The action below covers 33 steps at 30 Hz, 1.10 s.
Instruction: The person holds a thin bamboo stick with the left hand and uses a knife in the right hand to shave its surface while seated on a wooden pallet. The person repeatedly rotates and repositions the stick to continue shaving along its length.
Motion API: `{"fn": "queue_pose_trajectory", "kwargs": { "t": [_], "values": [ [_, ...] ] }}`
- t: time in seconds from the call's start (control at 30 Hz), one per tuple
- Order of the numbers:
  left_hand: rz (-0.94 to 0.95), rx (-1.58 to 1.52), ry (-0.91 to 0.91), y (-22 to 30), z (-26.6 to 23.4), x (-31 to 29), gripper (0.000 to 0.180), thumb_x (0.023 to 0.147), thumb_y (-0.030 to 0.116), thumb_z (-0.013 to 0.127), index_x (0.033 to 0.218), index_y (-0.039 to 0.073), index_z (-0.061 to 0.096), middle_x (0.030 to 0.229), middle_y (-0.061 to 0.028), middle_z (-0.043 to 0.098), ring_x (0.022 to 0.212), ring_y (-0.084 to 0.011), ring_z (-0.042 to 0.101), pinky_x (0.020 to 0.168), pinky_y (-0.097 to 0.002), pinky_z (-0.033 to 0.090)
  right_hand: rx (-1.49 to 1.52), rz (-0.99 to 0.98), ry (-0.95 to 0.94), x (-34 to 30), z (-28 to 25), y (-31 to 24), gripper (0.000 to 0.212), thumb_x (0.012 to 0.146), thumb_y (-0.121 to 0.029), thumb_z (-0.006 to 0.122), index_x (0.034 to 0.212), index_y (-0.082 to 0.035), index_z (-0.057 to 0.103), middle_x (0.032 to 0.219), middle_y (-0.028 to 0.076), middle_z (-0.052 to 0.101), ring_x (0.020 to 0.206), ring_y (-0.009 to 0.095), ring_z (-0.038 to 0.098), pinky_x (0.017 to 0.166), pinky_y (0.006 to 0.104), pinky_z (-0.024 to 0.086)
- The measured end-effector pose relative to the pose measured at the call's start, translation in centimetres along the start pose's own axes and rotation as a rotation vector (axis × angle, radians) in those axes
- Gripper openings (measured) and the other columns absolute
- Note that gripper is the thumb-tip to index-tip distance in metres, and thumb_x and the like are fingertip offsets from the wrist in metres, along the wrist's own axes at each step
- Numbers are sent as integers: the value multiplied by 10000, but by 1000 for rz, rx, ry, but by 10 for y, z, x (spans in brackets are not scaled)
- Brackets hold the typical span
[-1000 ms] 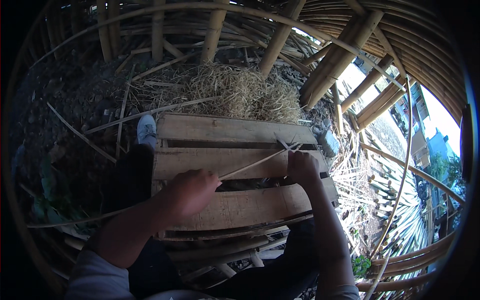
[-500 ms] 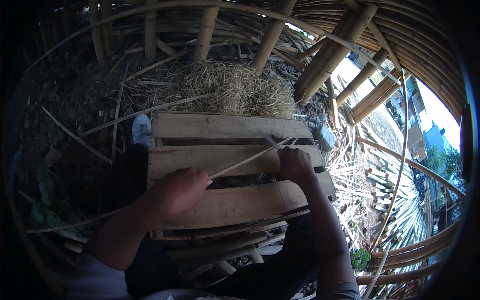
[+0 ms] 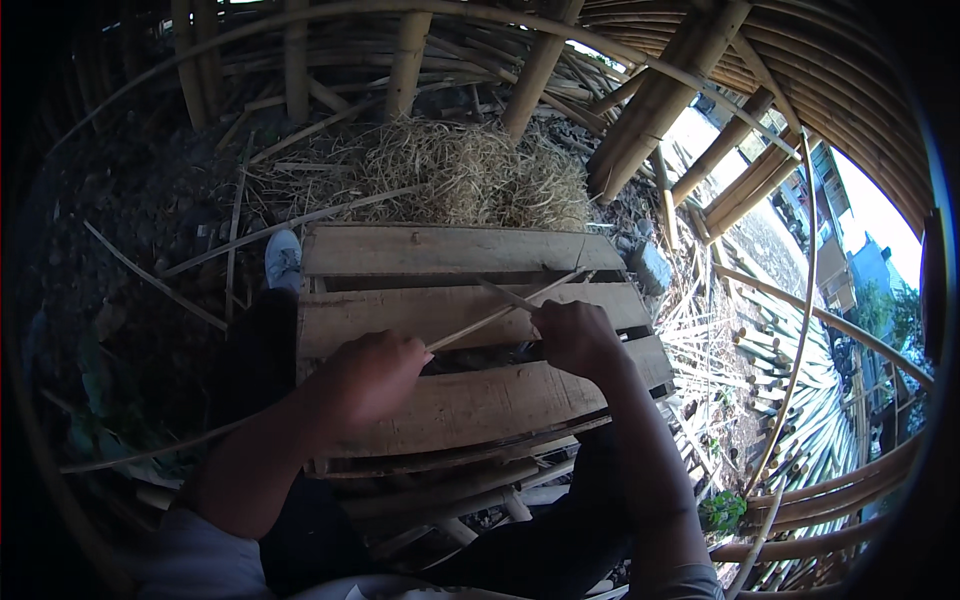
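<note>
My left hand [image 3: 375, 375] is closed around a thin bamboo strip [image 3: 470, 328]. The strip slants up and to the right above the slatted wooden table [image 3: 360, 252], and its other end trails out to the left below my forearm. A knife [image 3: 508, 295] is gripped in my right hand [image 3: 578, 338], its narrow blade pointing up and left and crossing the strip near its far part. My fingers hide the knife's handle. Both hands are over the middle slats of the table.
A heap of pale shavings [image 3: 480, 175] lies beyond the table. Loose bamboo strips [image 3: 300, 215] are scattered on the dark ground at left. Upright bamboo posts [image 3: 408, 65] stand at the back. Many cut poles [image 3: 800, 410] lie at the right. A shoe [image 3: 283, 260] shows beside the table.
My right hand has moved left and slightly down along the strip with the knife, nearer my left hand. My left hand stays nearly in place, holding the strip.
</note>
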<state>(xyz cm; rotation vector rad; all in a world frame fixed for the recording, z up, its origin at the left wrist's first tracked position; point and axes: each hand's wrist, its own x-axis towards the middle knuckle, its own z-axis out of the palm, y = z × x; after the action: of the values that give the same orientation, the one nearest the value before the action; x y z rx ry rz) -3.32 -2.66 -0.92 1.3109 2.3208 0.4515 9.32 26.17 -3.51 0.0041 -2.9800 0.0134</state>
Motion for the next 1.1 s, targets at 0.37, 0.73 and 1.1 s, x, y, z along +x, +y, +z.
{"fn": "queue_pose_trajectory", "kwargs": {
  "t": [0.37, 0.73, 1.1],
  "values": [
    [-37, 21, -11, 12, -11, -7, 357, 1086, 251, 476, 975, -26, 670, 929, -224, 714, 897, -389, 723, 822, -485, 581, -293, 940, -139, -21, -56, 29, 411, 1022, -333, 482, 932, -39, 755, 954, 199, 752, 930, 383, 740, 800, 500, 583],
    [-63, 22, 367, -5, -22, -12, 315, 1072, 228, 502, 931, -29, 618, 842, -259, 683, 806, -431, 697, 725, -513, 547, 197, 573, 148, -43, -74, -8, 81, 946, -140, 677, 959, -67, 710, 730, 165, 710, 702, 365, 714, 650, 464, 553],
    [-85, -29, 303, -9, -27, -10, 324, 1069, 221, 509, 914, -43, 615, 819, -265, 672, 792, -429, 689, 709, -508, 529, 85, 563, 185, -64, -5, 72, 81, 873, -26, 676, 917, -31, 744, 843, 185, 719, 755, 338, 715, 682, 417, 570]
  ]
}}
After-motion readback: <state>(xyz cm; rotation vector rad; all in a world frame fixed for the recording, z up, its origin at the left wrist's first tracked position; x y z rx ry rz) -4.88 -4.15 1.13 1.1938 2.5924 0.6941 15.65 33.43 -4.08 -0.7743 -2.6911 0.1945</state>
